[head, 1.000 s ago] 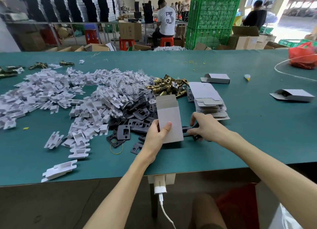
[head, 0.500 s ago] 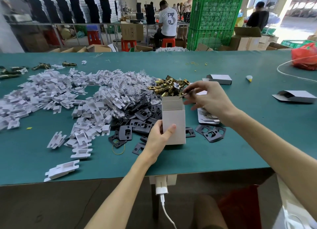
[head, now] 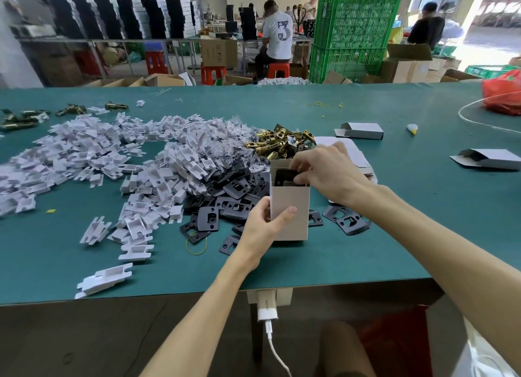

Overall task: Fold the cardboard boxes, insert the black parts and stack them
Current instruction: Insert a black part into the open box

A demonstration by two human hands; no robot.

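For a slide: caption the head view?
Left hand grips an upright cardboard box; right hand holds a black part in its open top.

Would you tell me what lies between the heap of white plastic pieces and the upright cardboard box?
In the head view, a pile of black plates fills that stretch, from the white plastic pieces to the cardboard box.

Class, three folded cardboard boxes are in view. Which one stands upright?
The box that the left hand holds: it stands on end, top open. The far box and the right box lie flat.
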